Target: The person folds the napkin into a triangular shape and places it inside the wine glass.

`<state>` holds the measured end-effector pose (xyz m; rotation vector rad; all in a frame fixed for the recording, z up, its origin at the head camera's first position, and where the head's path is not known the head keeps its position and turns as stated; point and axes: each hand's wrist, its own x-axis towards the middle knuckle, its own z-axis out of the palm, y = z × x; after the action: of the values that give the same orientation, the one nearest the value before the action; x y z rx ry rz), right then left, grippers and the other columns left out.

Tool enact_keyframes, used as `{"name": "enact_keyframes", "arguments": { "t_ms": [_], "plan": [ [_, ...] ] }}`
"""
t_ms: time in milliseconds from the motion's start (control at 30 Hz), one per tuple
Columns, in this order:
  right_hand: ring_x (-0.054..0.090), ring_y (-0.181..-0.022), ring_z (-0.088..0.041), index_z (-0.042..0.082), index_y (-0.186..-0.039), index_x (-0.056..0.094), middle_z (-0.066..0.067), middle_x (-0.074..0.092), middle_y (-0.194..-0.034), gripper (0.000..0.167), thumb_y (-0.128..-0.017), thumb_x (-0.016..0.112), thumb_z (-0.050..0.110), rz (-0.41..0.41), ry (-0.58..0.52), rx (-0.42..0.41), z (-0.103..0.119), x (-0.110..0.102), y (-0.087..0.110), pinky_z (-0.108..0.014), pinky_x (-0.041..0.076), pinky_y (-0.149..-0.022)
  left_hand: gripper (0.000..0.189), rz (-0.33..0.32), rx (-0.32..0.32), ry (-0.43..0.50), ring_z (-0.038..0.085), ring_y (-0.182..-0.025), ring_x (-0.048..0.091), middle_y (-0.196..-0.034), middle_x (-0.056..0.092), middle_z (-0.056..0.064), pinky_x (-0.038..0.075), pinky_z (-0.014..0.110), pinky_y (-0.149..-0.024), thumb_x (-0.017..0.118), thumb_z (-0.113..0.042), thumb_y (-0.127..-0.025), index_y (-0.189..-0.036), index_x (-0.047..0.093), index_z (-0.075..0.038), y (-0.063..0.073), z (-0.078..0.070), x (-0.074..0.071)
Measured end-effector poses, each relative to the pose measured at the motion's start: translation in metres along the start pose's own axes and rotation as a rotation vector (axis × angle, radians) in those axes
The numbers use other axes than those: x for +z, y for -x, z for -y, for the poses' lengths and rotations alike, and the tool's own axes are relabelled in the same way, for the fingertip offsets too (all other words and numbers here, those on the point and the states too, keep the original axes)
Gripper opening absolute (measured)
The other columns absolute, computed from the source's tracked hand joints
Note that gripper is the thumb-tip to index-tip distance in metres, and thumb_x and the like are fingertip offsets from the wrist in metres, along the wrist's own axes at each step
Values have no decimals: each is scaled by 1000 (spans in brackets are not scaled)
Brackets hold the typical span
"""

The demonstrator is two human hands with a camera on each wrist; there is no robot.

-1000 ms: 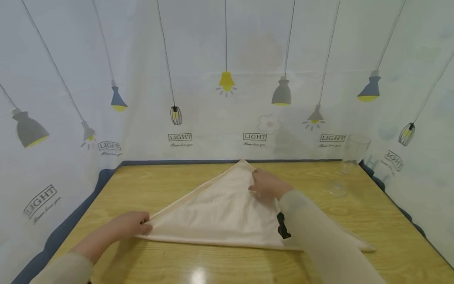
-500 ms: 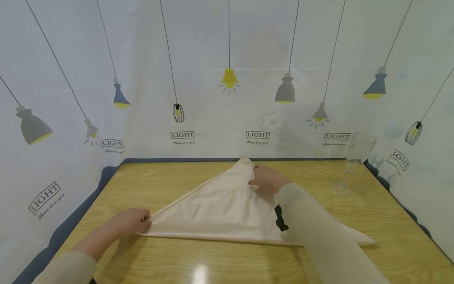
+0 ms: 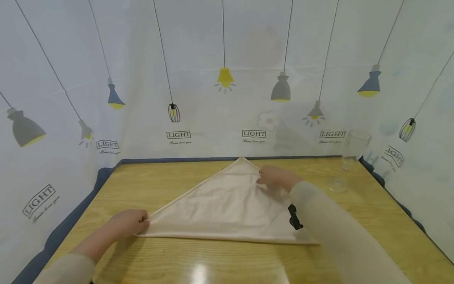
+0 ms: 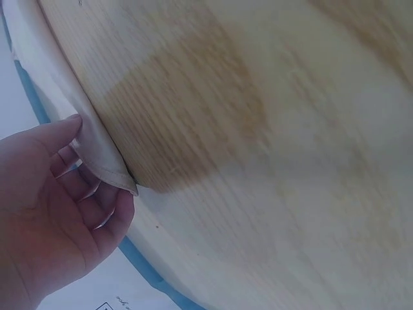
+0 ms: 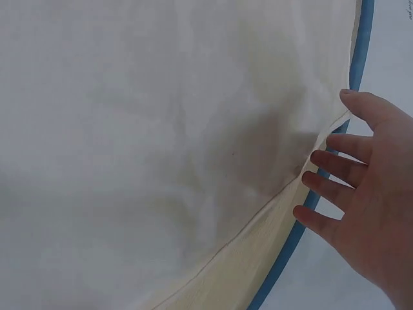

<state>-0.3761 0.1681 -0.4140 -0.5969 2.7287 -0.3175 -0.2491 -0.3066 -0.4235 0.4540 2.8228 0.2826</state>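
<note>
A cream cloth napkin [image 3: 220, 205], folded into a triangle, lies on the wooden table with its peak at the back edge. At its left corner, my left hand [image 3: 129, 222] pinches the cloth; the left wrist view shows the thumb over the fabric [image 4: 97, 145] and the fingers under the tip. My right hand [image 3: 278, 177] is at the upper right slanting edge of the napkin. In the right wrist view, that hand's fingers [image 5: 339, 170] are extended and spread, fingertips right at the hem. The right sleeve hides the napkin's right corner.
A clear stemmed glass [image 3: 356, 144] stands at the back right of the table [image 3: 170, 260], beyond the right forearm. White sheeting [image 3: 198, 79] printed with lamps surrounds the table at the back and both sides, with a blue border along the edges.
My right hand has shifted slightly right, and its fingertips now sit at the slanting edge, further from the peak. The left hand keeps its hold on the left corner.
</note>
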Motion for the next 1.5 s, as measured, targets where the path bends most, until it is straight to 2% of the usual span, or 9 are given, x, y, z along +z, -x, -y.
{"name": "enact_keyframes", "arguments": {
  "t_ms": [67,133,267,400,533,767,900,1100,1500],
  "plan": [
    [51,-120,-38,-6,-129,55,-22,56,-127,44,-101,51,28,1,-22,11,-4,-3,6,-50,40,-102,18,-4,3,-4,14,-58,41,-66,46,-2,34,31,-55,60,-18,-96,-80,52,-15,0,1,0],
    [55,-113,-36,-5,-125,57,-21,59,-122,41,-101,52,27,9,-47,28,-7,-5,11,-50,43,-96,20,-3,-4,5,15,-58,40,-66,46,-1,34,31,-55,60,-17,-96,-79,51,-15,0,2,1],
    [58,-107,-35,-6,-123,59,-20,61,-118,39,-102,51,26,31,-8,18,-16,-5,17,-48,47,-90,21,-14,9,-4,14,-57,40,-65,45,-2,33,31,-55,60,-18,-97,-78,51,-15,-1,3,1],
    [56,-114,-38,-7,-126,59,-21,60,-123,43,-100,53,27,54,22,11,-27,-3,24,-49,46,-95,22,-20,18,-23,13,-56,39,-64,45,-3,34,30,-54,60,-19,-97,-77,51,-16,-1,3,3],
    [62,-100,-32,-3,-114,66,-14,66,-108,36,-98,58,28,75,18,31,-36,0,34,-48,49,-87,22,-21,10,-26,14,-56,40,-64,46,-3,34,31,-54,61,-19,-96,-77,51,-16,-1,2,4],
    [60,-102,-32,-5,-120,61,-17,62,-113,36,-91,67,15,109,-9,31,-41,1,59,-46,50,-85,21,-33,-1,-27,13,-56,39,-64,44,-3,33,30,-54,61,-19,-96,-78,51,-16,0,2,8],
    [59,-93,-28,-3,-115,60,-13,61,-103,32,-86,69,7,85,-43,30,-37,4,70,-45,50,-79,24,-36,1,-11,13,-56,38,-63,43,-3,32,30,-54,58,-21,-98,-77,49,-16,2,2,7],
    [59,-88,-25,-1,-103,62,-10,62,-97,24,-82,71,3,49,-27,-8,-37,9,71,-42,51,-77,26,-32,9,14,14,-56,38,-64,44,-2,33,32,-56,52,-21,-100,-75,48,-15,5,-2,4],
    [53,-71,-21,0,-88,58,-7,58,-80,5,-89,59,5,28,26,70,-44,14,62,-38,48,-68,25,-25,-9,4,14,-56,39,-63,45,-1,34,32,-55,53,-19,-100,-75,49,-15,2,0,9]
  ]
}}
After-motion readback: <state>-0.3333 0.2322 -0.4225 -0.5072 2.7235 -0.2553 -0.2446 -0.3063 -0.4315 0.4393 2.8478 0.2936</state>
